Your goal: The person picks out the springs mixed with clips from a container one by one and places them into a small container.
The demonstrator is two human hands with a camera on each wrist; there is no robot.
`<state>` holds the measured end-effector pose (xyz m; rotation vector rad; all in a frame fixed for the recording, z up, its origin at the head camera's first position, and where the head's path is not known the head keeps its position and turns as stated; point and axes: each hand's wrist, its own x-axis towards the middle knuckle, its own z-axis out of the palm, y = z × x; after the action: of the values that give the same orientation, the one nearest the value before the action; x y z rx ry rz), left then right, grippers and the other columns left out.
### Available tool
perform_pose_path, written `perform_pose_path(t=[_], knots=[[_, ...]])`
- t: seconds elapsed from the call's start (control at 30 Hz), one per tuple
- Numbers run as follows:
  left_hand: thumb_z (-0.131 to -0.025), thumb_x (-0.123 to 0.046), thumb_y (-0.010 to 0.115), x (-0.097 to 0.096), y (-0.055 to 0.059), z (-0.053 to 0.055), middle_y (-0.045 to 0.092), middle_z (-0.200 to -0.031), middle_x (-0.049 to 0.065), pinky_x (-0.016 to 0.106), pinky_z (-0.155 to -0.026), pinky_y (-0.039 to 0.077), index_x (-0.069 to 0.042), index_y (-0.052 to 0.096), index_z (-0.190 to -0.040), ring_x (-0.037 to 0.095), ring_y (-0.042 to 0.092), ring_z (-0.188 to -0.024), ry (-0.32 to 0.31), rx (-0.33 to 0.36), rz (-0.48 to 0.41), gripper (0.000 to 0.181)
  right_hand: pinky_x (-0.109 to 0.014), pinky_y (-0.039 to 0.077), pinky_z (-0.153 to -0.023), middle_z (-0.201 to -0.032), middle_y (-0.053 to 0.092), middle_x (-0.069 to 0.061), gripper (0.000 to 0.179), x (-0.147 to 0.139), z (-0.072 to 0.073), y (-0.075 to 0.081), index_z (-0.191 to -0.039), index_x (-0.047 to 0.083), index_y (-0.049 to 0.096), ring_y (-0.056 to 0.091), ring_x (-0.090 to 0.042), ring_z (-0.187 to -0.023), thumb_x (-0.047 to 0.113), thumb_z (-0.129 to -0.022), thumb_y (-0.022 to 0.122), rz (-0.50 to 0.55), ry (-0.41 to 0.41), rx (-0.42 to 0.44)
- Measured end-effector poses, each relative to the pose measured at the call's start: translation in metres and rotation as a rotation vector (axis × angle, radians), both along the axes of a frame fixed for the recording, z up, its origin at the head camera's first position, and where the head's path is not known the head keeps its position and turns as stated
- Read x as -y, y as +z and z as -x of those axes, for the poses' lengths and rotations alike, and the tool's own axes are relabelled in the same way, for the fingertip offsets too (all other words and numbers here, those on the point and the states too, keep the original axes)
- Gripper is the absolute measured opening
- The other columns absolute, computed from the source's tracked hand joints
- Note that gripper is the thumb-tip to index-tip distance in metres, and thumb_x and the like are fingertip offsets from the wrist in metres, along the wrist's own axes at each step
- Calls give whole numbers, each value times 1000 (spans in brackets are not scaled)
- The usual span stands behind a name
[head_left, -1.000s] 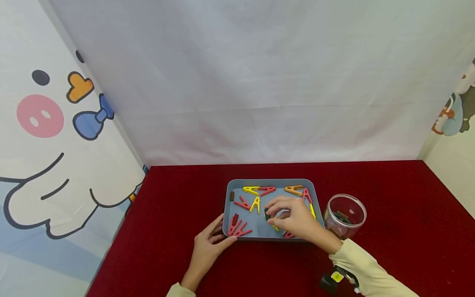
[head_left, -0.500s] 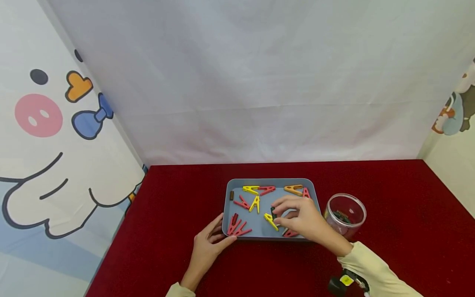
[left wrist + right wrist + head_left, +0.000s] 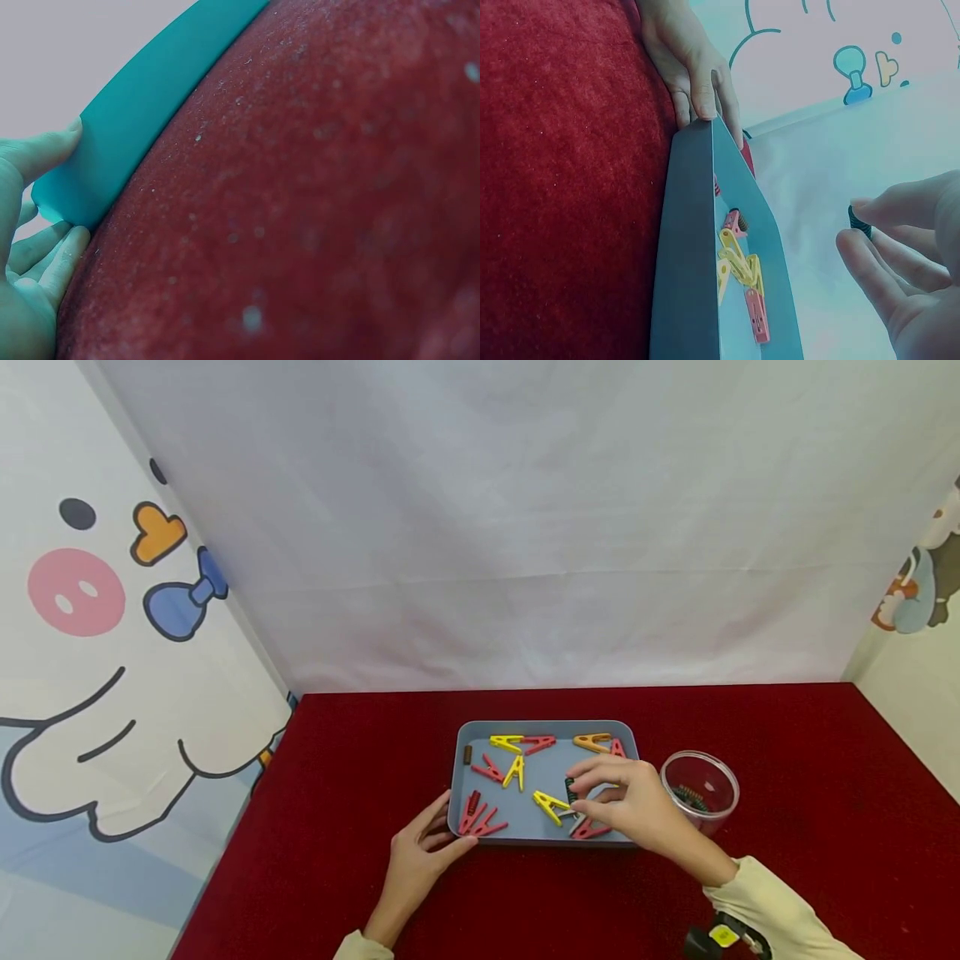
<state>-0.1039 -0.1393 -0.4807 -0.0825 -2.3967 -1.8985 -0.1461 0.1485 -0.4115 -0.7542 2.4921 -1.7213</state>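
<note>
A small dark green coil spring [image 3: 570, 789] is pinched between the thumb and fingers of my right hand [image 3: 633, 797]. That hand is over the right half of a shallow grey-blue tray [image 3: 555, 727], and in the right wrist view the spring [image 3: 859, 223] is raised above the tray's wall. My left hand [image 3: 423, 860] holds the tray's front left corner, its thumb on the front edge and its fingers along the left side. Yellow clothespins [image 3: 514, 772], red clothespins [image 3: 491, 768] and an orange clothespin [image 3: 592, 742] lie scattered in the tray. Some at the right are partly hidden by my right hand.
A brown spring [image 3: 467, 754] stands near the tray's left wall, and a dark red spring [image 3: 473, 802] lies by red clothespins. Right of the tray is a clear round jar [image 3: 712, 814] with several springs inside. Red cloth [image 3: 360, 760] covers the table; a white curtain hangs behind.
My right hand has moved to the right over the tray with the green spring, uncovering a yellow clothespin and a pale one near the front. My left hand stays at the corner.
</note>
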Motion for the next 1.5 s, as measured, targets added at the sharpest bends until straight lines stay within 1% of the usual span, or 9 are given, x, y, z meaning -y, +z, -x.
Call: perform_pose_path(t=[0.3,0.43,0.63,0.77,0.93,1.13,1.23,1.37,1.5], knots=[[-69,-21,76,1,0,0,51,-122,9,34,-79,47,-13,45,-130,22,51,-104,3,6,3,69,-28,51,-65,-101,60,-3,13,-11,-3,5,-84,10,69,52,-17,-100,13,-72,73,12,-11,-8],[-69,-20,76,0,0,0,51,-122,8,34,-79,47,-14,45,-129,22,51,-104,3,6,3,68,-27,51,-65,-100,61,-4,13,-13,-7,11,-83,9,69,51,-19,-101,8,-71,73,3,-29,-17],[-69,-20,76,0,0,0,51,-122,8,33,-79,47,-13,45,-130,21,51,-104,-1,2,10,68,-28,51,-65,-99,60,-12,14,-14,-19,31,-83,2,67,54,-24,-95,-1,-70,71,-10,-51,-46],[-69,-20,76,0,0,0,52,-121,8,33,-79,47,-13,45,-129,21,51,-103,3,6,10,68,-28,51,-64,-98,60,-13,13,-16,-24,40,-83,2,67,56,-21,-91,-1,-70,71,-31,-62,-59],[-68,-21,76,0,0,0,52,-121,8,34,-79,47,-13,45,-129,21,51,-103,4,9,4,69,-27,51,-63,-99,60,-12,13,-22,-24,38,-83,4,67,58,-18,-86,1,-70,71,-37,-71,-80],[-68,-22,76,-1,-1,0,51,-122,9,34,-79,47,-12,45,-129,22,51,-104,0,1,2,69,-25,50,-63,-102,60,-6,13,-38,-15,21,-85,10,67,58,-12,-86,9,-72,71,-34,-51,-109],[-68,-22,76,-1,-1,0,52,-121,9,34,-78,47,-12,46,-129,22,52,-103,4,0,-1,69,-26,50,-63,-102,60,-7,13,-40,-17,27,-84,8,67,58,-12,-86,8,-72,71,-51,-63,-109],[-68,-20,76,-1,0,0,52,-121,9,34,-79,47,-11,46,-129,24,51,-103,7,2,-5,69,-26,51,-61,-101,60,-12,14,-39,-25,43,-84,3,66,59,-15,-76,1,-71,71,-70,-99,-100],[-68,-19,76,-1,0,0,51,-122,10,34,-79,47,-11,46,-129,24,51,-104,9,5,-7,69,-26,51,-59,-100,59,-13,13,-44,-27,48,-83,2,66,60,-16,-71,-1,-70,71,-76,-130,-87]])
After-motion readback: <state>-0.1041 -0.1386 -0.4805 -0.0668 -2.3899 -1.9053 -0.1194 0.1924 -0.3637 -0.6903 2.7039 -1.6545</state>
